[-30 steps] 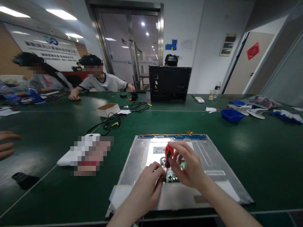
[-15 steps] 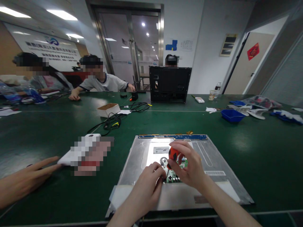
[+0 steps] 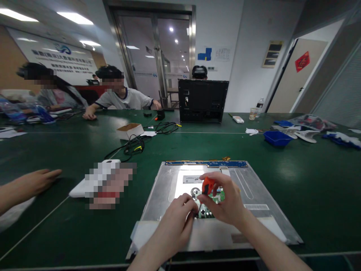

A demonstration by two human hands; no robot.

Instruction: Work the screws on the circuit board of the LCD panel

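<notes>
A flat metal display panel (image 3: 153, 207) lies on the green table before me. A small green circuit board (image 3: 218, 196) is on its middle, and a blue circuit strip (image 3: 183, 163) runs along its far edge. My right hand (image 3: 225, 197) grips the red and black handle of a short screwdriver (image 3: 208, 185) between thumb and fingers. Its thin shaft points down at the board's left lower part. Beside the shaft, my left hand (image 3: 177, 218) is closed, fingertips bent together at the board's edge; what they pinch, if anything, is hidden.
At left are another person's hand (image 3: 39, 182) and a white device (image 3: 80, 186). Beyond lie black cables (image 3: 135, 145), an open carton (image 3: 129, 131) and a black display housing (image 3: 203, 99) standing upright. A blue tray (image 3: 278, 138) sits at right. Several people sit across the table.
The other person's hand at left has drawn back from the white device, and whitish material now shows below that arm. The screwdriver handle has tilted slightly; my hands stay nearly in place.
</notes>
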